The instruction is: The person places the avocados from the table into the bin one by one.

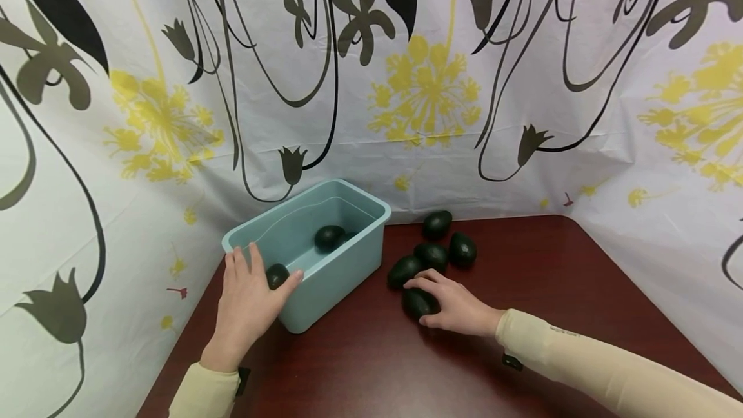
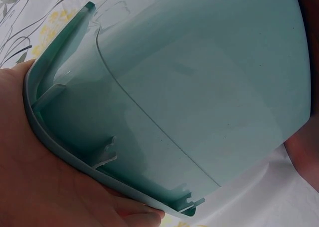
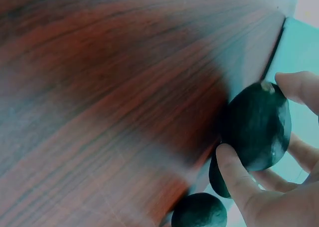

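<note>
My right hand [image 1: 455,304] holds a dark green avocado [image 1: 419,304], low over the table or on it; I cannot tell which. In the right wrist view, its thumb and fingers are around that avocado [image 3: 259,127]. Several more avocados [image 1: 431,255] lie just beyond, towards the wall. The left hand [image 1: 246,305] rests on the rim of a light blue plastic bin [image 1: 342,286] at its near end, fingers spread and mostly straight. Inside the bin are an avocado [image 1: 277,276] by the left thumb and two more, one [image 1: 329,238] partly covering the other [image 1: 346,239].
A dark red wooden table [image 1: 511,263] carries everything. White fabric [image 1: 429,166] with a floral print hangs behind it and at both sides, close to the bin's far end. The bin's wall stands left of the loose avocados.
</note>
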`<state>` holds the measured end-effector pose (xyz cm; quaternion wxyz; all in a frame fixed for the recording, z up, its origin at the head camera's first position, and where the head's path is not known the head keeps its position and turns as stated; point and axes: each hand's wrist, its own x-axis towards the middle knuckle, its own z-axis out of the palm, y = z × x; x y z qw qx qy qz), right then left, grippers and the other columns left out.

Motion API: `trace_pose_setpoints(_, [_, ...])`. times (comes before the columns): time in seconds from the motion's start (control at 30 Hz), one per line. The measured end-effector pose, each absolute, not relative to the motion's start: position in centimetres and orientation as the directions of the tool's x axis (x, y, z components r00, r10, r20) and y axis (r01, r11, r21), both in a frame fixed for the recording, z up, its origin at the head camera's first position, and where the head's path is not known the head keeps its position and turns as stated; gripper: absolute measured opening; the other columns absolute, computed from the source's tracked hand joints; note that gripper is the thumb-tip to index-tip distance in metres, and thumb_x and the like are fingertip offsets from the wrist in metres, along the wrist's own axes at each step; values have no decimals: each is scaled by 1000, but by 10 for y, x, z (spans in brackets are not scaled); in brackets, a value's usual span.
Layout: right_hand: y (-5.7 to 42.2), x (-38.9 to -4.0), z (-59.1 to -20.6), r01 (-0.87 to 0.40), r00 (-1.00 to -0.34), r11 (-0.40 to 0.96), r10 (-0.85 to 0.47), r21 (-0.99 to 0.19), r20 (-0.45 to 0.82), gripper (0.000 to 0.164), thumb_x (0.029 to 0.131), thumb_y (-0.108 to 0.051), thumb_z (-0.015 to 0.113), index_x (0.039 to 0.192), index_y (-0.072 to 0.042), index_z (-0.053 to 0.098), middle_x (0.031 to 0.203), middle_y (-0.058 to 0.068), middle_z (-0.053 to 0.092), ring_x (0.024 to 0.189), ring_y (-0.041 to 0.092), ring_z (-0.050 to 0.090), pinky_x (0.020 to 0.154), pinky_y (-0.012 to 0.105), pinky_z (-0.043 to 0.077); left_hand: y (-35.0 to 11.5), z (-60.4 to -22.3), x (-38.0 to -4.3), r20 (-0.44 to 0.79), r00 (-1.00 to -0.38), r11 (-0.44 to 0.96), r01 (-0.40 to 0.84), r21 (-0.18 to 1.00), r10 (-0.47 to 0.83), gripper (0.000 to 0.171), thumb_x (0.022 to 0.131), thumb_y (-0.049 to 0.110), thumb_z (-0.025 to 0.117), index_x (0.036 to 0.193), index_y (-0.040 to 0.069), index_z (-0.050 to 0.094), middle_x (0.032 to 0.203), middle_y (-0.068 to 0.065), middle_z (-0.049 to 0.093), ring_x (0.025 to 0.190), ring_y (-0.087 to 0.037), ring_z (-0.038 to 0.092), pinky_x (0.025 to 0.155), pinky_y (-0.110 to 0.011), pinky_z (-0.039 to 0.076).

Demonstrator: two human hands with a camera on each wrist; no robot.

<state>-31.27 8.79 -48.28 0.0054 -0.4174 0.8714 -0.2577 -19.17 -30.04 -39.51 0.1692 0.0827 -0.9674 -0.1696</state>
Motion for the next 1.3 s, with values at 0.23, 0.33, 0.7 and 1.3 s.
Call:
trace_pose_setpoints(0.23, [87, -312, -490, -716, -642, 517, -752, -469, 151, 67, 84, -22, 81, 145, -24, 52, 142, -11, 45, 114, 10, 57, 85, 34, 52, -298, -397, -191, 301, -928, 929, -104, 355, -219, 124, 85, 86, 40, 158, -7, 7, 159, -37, 6, 146, -56, 8, 101, -72, 33])
trace_pose_setpoints(0.33, [88, -312, -493, -709, -646, 521, -751, -474, 140, 69, 84, -22, 81, 145, -23, 52, 141, -10, 46, 113, 10, 58, 84, 33, 52, -297, -396, -191, 296, -930, 928, -103, 359, -217, 124, 85, 87, 40, 158, -7, 7, 159, -37, 6, 146, -55, 7, 101, -72, 33])
trace_pose_setpoints(0.7, [87, -314, -485, -709, -661, 521, -725, -475, 193, 66, 80, -23, 84, 140, -23, 56, 134, -12, 50, 109, 9, 58, 84, 34, 52, -298, -393, -192, 302, -929, 929, -98, 358, -214, 123, 85, 86, 40, 158, -6, 6, 159, -37, 5, 146, -55, 7, 102, -72, 32])
trace_pose_setpoints(1.3, [83, -315, -474, -729, -648, 491, -721, -477, 248, 64, 80, -25, 84, 137, -33, 57, 134, -13, 50, 119, 7, 54, 89, 34, 52, -300, -397, -193, 302, -927, 930, -106, 353, -220, 123, 85, 86, 41, 158, -7, 7, 159, -37, 6, 146, -55, 8, 101, -72, 33])
